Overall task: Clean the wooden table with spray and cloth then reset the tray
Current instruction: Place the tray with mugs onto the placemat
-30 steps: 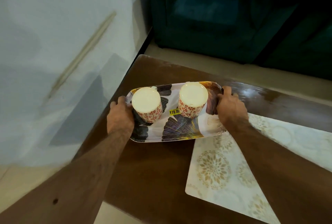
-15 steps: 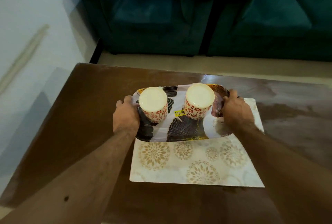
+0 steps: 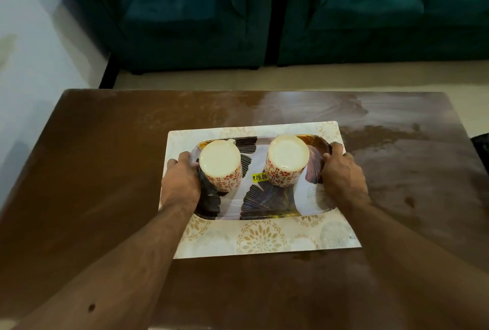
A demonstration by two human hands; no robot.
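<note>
Now the flat tray (image 3: 267, 198), smooth and shiny with dark leaf shapes, is over the middle of the pale mat (image 3: 264, 239) on the brown wooden table (image 3: 87, 171). The left hand (image 3: 182, 180) grips its left end and the right hand (image 3: 342, 177) grips its right end, fingers curled round the rim. Two round cups (image 3: 220, 164) with red flower dots stand upside down on it. Half a second ago the tray hung over the mat's far edge; it has come nearer. The table top shows dull wet smears.
</note>
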